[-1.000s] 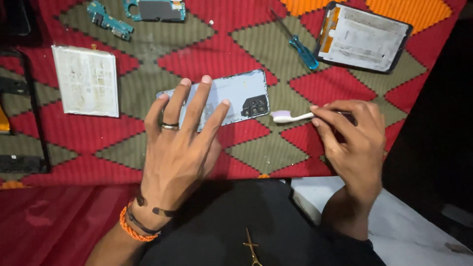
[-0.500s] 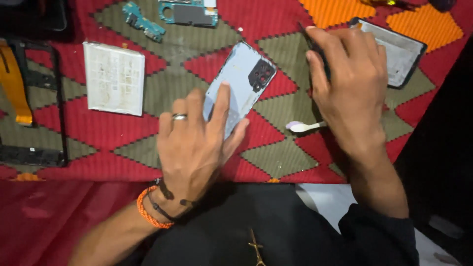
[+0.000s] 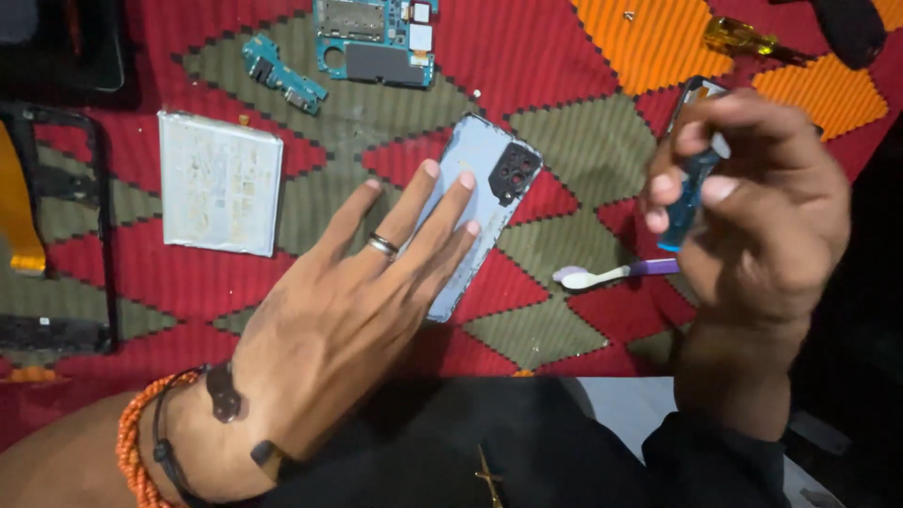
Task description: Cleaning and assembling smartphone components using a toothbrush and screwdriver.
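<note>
My left hand [image 3: 353,310] lies flat with spread fingers on a pale blue phone back cover [image 3: 480,202], which rests on the red patterned cloth with its black camera block at the upper right. My right hand [image 3: 752,212] is raised above the cloth at the right and grips a blue-handled screwdriver [image 3: 691,202] between thumb and fingers. Under that hand, on the cloth, lies a small brush [image 3: 611,275] with a white head and purple handle.
A white phone battery [image 3: 219,182] lies to the left. A circuit board [image 3: 376,39] and a small teal board [image 3: 282,80] sit at the top. A black phone frame [image 3: 56,226] is at the far left. A yellow-handled screwdriver [image 3: 743,38] lies top right.
My right hand put down the brush, reached to the upper right and lifted the blue screwdriver. The back cover turned from lying across to pointing up-right under my left hand.
</note>
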